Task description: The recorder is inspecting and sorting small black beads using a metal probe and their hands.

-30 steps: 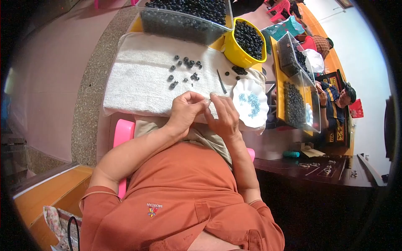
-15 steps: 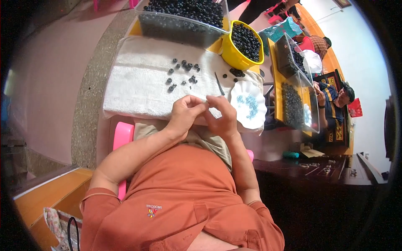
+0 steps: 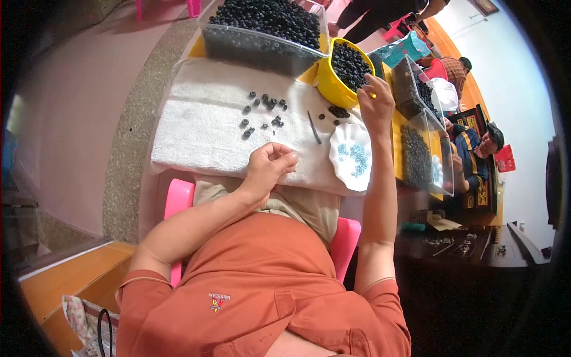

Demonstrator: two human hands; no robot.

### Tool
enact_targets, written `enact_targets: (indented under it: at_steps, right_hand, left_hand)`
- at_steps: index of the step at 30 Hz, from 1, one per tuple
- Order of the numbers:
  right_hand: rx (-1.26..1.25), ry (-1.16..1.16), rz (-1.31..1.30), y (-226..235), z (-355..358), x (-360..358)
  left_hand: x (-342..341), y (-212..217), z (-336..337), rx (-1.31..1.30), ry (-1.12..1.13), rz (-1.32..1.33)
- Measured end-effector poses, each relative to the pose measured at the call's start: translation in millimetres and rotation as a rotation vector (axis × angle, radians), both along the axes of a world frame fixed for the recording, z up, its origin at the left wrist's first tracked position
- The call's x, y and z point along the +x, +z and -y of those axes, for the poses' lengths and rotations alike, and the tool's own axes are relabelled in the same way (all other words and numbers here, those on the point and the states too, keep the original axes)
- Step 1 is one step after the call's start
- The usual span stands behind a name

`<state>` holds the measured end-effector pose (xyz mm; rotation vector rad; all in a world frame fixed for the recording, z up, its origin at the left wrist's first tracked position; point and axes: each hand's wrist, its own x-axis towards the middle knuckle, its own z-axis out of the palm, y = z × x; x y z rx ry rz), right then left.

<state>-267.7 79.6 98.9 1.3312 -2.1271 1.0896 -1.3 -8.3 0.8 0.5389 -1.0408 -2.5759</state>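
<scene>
My left hand (image 3: 270,168) is above the near edge of a white towel (image 3: 196,134), its thumb and fingers closed in a pinch; whatever they hold is hidden. My right hand (image 3: 377,107) is raised at the right rim of a yellow bucket (image 3: 334,83) full of small black ring-shaped parts (image 3: 350,64). Its fingers are bent, with thumb and forefinger apart and nothing visible between them. A white scalloped dish (image 3: 340,169) with tiny light-blue pieces (image 3: 355,157) sits by my right forearm. Left of it lies a slim dark pointed tool (image 3: 314,128).
Several loose black parts (image 3: 271,103) lie on the towel, and a dark cluster (image 3: 339,112) lies by the bucket. A large clear bin (image 3: 259,50) of black parts stands behind. On the right are more clear bins (image 3: 414,157) and a seated person (image 3: 470,149).
My hands have parted. The right one has moved away and up to the yellow bucket, while the left stays near the towel's edge. A standing person in dark clothes shows more at the top.
</scene>
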Motion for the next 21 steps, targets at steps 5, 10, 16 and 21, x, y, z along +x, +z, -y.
enact_targets:
  at_steps: [5, 10, 16, 21]
  right_hand:
    - [0.023, 0.079, 0.043, -20, 4, 17]
    - [0.166, 0.269, 0.111, -43, 15, 51]
    - [0.466, 0.207, 0.168, -53, 41, 80]
    - [0.509, 0.207, -0.004, -57, 65, 81]
  left_hand:
    - [0, -3, 0, -0.011, 0.009, 0.045]
    - [-1, -1, -1, -0.009, 0.019, 0.052]
    - [-1, -4, -3, -0.001, 0.043, 0.046]
    - [-1, -2, -3, 0.015, 0.057, 0.054]
